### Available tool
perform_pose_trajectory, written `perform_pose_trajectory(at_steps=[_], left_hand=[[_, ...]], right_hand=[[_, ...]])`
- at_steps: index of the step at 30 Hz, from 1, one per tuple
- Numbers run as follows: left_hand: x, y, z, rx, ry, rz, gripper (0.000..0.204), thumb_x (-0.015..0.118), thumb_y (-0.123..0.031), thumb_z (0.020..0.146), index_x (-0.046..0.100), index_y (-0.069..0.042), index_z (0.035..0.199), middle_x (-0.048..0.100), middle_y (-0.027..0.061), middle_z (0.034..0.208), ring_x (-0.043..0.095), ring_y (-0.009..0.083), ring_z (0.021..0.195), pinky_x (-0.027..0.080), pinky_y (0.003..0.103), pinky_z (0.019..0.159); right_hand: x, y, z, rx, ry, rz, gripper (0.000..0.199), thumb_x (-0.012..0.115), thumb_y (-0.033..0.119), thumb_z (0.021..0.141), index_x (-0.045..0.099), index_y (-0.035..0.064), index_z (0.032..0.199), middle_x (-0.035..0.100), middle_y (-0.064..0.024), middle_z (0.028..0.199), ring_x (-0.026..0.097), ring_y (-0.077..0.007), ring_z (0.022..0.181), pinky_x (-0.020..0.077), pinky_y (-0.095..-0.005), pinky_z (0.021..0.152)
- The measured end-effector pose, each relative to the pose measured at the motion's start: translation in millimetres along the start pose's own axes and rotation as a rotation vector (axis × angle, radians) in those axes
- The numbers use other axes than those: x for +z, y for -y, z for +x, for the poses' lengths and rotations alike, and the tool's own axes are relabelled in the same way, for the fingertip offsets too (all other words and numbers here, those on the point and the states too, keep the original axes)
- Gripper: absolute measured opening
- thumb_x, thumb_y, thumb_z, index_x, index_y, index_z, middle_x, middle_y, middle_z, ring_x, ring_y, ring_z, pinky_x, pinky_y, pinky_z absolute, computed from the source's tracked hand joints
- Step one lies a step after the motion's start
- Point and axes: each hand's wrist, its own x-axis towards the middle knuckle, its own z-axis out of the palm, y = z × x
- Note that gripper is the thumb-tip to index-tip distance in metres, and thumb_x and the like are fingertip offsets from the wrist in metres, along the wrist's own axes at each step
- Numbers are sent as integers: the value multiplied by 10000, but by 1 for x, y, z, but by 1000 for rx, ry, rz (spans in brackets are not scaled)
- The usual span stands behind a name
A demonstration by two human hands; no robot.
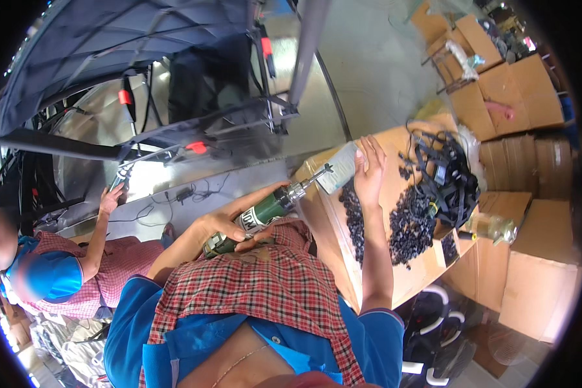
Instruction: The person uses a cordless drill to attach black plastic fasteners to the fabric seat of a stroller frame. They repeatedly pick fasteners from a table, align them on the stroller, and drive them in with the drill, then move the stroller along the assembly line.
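Note:
My left hand [225, 227] is wrapped round the body of a green electric screwdriver [263, 213], held across my checked apron. Its metal nose points up and right, and a small dark piece [328, 169] shows at the tip. My right hand [370, 169] is closed on the right edge of a pale grey, flat-sided box or card [340, 171], with the thumb against its face. The tip lies in front of that pale thing in this view; whether they touch I cannot tell. Small black plastic parts [412, 226] lie in heaps by my right forearm.
A cardboard-topped bench [404, 284] carries a tangle of black straps [443, 168] and a clear bottle [494, 227]. A dark fabric-covered frame [135, 58] stands ahead on the left. At left, a co-worker [119, 258] holds a similar tool. Cardboard boxes [540, 258] stack at right.

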Motion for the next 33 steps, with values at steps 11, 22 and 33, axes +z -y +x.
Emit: perform_pose_trajectory(at_steps=[11,22,33], left_hand=[[-30,-59,-88,319,101,-2,1252,819,-164,640,-46,-171,1546,530,177,814,571,176,506,436,256,432],[-24,-50,-98,576,-25,-76,1236,798,-97,642,-38,-201,1546,528,195,788,559,221,505,472,281,441],[-10,-43,-84,635,-175,-86,1174,815,-122,663,49,-172,1552,547,163,820,608,189,552,499,253,475]], right_hand=[[68,135,100,119,483,1277,954,110,737,916,347,-23,1440,569,-126,1283,413,-232,1297,211,-391,1135],[105,173,254,-747,150,-190,293,582,63,852,647,148,1125,636,-143,1113,606,-318,1035,483,-377,887],[110,131,276,-793,183,63,186,710,97,822,671,56,999,681,-160,978,636,-363,946,477,-404,874]])
